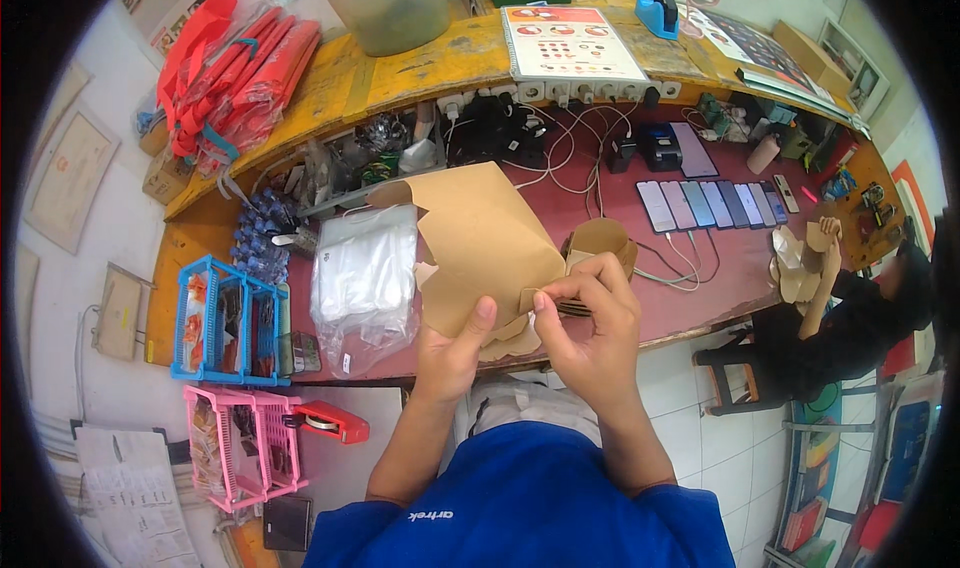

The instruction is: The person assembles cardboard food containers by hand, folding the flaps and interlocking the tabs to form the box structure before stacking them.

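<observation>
A brown cardboard food box [490, 228], partly folded with its flaps standing out, is held up in front of me over the table's near edge. My left hand [452, 356] grips its lower left side, thumb on the outside and the other fingers hidden behind the card. With thumb and forefinger my right hand [595, 330] pinches a small tab at the box's lower right corner. Just beyond that hand, a stack of similar brown cardboard pieces [600, 238] lies on the red tabletop [690, 283], partly covered by my fingers.
Left of the box lies a pack of clear plastic bags [365, 268]. Blue [235, 323] and pink baskets [245, 438] and a red tape dispenser [335, 423] stand further left. Several phones [705, 206] with cables lie right. Another person [850, 318] sits at the right, handling brown card.
</observation>
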A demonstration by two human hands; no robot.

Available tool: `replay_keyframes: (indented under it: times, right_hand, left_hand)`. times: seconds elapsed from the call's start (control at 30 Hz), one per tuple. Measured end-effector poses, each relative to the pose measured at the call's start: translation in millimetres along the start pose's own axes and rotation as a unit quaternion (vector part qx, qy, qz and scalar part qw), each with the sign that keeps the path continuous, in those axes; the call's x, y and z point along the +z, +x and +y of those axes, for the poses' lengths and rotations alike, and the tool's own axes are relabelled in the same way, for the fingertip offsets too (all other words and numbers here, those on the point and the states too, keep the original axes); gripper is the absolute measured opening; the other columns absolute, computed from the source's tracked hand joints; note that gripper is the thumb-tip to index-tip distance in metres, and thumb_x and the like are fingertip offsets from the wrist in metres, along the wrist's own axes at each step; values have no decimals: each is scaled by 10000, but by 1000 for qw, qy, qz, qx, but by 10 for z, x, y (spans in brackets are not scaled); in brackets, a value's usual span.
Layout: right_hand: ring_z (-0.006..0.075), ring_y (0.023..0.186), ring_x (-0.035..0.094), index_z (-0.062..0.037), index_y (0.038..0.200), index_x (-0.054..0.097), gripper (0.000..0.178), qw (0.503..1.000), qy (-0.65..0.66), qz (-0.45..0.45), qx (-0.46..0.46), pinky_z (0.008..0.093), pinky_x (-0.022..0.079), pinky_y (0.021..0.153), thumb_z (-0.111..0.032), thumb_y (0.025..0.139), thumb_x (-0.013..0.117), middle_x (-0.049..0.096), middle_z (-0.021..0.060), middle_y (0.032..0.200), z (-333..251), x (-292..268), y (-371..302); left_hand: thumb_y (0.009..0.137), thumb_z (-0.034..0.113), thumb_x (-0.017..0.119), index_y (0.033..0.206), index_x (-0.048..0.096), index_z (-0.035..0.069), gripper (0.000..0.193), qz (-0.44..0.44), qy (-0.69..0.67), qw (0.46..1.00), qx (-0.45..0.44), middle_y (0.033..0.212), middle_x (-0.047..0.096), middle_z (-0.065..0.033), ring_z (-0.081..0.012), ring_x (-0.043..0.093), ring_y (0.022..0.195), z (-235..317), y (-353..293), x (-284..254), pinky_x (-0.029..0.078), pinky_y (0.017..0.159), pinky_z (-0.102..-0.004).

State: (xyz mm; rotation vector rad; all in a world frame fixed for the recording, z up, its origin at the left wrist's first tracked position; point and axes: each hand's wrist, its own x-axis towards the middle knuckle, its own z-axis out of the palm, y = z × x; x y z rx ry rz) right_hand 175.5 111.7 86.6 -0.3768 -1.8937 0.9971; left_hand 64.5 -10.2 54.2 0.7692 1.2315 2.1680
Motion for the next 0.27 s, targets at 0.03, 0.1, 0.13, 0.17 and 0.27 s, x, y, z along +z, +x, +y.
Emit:
replay_keyframes:
  times: [0.03,0.1,0.13,0.17,0.27]
  right_hand:
    - [218,746,590,5,881,694,100,1000,-3,-2,5,323,466,641,-24,809,758,571,96,884,-11,-4,4]
    - [223,752,590,6,873,689,97,1000,-13,-7,4,328,468,647,-23,807,755,568,98,884,-45,-18,25]
    - [229,758,590,6,865,684,94,1000,-22,-13,3,333,470,652,-21,805,751,566,101,884,-54,-22,32]
    - [229,758,590,6,865,684,94,1000,-23,-12,3,333,470,652,-21,805,751,566,101,884,-53,-23,35]
    - [237,771,592,6,856,677,97,999,-29,-19,4,341,475,672,-20,799,751,568,104,889,-55,-46,45]
  left_hand:
    - [1046,136,634,1424,514,6,417,4,-2,1000,1,1363,612,-87,-172,593,1235,-13,-5,4,480,1045,-333]
    - [1046,137,635,1419,518,4,413,8,-4,1000,1,1359,615,-88,-170,597,1229,-33,-7,-2,483,1040,-332]
    - [1046,137,635,1417,520,2,411,4,1,1000,9,1356,617,-89,-170,597,1228,-43,-6,-9,482,1040,-331]
    - [1046,136,635,1415,522,1,409,1,5,1000,17,1353,619,-90,-170,598,1227,-48,-6,-12,482,1041,-331]
    - [1045,137,637,1415,520,0,412,-2,11,1000,25,1354,620,-91,-171,600,1225,-44,0,10,481,1041,-332]
